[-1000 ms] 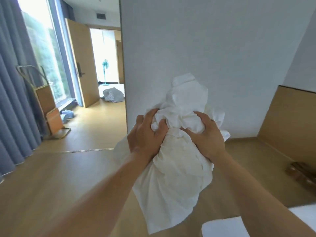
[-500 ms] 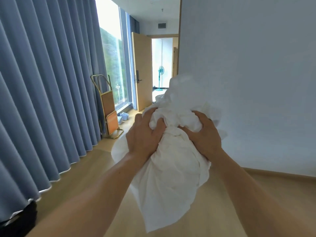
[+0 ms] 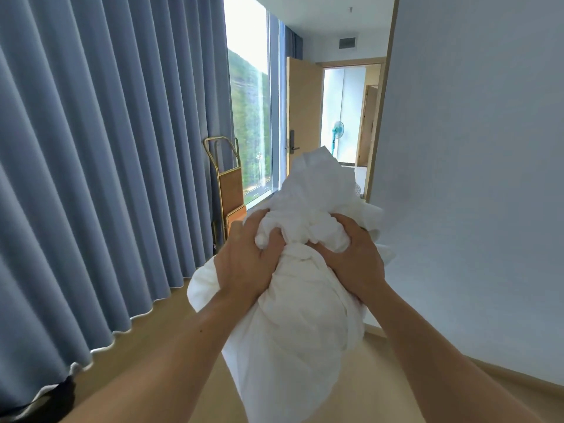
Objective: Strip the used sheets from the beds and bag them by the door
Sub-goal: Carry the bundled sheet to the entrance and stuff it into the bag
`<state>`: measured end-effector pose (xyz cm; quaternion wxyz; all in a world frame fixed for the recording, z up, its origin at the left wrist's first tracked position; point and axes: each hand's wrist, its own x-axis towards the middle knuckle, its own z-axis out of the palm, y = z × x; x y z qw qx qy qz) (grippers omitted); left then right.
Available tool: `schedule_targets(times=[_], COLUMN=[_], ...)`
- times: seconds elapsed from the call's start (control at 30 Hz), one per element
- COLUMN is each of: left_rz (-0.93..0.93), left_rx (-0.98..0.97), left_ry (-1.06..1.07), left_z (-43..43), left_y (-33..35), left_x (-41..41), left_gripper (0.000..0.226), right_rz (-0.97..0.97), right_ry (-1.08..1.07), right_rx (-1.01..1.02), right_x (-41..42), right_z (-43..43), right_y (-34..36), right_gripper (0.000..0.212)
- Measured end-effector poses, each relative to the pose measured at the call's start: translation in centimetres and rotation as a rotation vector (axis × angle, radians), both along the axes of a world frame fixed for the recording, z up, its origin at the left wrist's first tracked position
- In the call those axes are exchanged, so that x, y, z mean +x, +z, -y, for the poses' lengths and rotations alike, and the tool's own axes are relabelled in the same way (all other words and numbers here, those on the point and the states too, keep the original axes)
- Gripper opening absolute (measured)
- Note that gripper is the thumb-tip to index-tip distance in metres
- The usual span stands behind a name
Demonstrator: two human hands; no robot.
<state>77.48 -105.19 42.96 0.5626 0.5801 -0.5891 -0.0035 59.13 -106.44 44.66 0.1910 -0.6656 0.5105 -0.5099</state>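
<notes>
With left hand (image 3: 247,261) and right hand (image 3: 355,259) clenched side by side round the gathered neck of the white sheet bundle (image 3: 299,325), holds it in mid-air ahead of the chest, between blue curtain (image 3: 106,148) and pale wall (image 3: 473,178). Faces down the passage now rather than toward the wall as a second ago, grip unchanged, with the open door (image 3: 302,117) nearly straight ahead though well apart, so probably mid-carry with bagging not yet done. Keeps the bundle's long axis close to upright, crumpled loose end pointing up and away toward the door, full rounded end hanging down toward the floor.
</notes>
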Motion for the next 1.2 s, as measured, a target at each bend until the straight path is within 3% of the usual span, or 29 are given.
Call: schedule_targets(times=[0.17,0.57,0.87,1.2], left_rz=[-0.002,0.054,0.039,0.052], left_rx=[-0.008,-0.013,-0.051,-0.018], left_ry=[0.04,0.03,0.093,0.134], left_z=[11.5,36.5,56.2,77.4], left_y=[-0.1,1.0,1.6,0.3], left_x=[2.8,5.7,6.6,13.8], left_gripper=[0.065,0.048,0.067,0.055], right_rz=[-0.057,-0.039,-0.003,-0.024], right_ry=[-0.012,-0.042,0.037,0.05], right_rx=[0.0,-0.048,-0.055,-0.054], right_x=[2.7,5.2,6.4,13.7], right_z=[11.3,36.2,57.6,79.4], right_y=[0.8,1.2,1.4,0.3], right_gripper=[0.079,0.069,0.071,0.074])
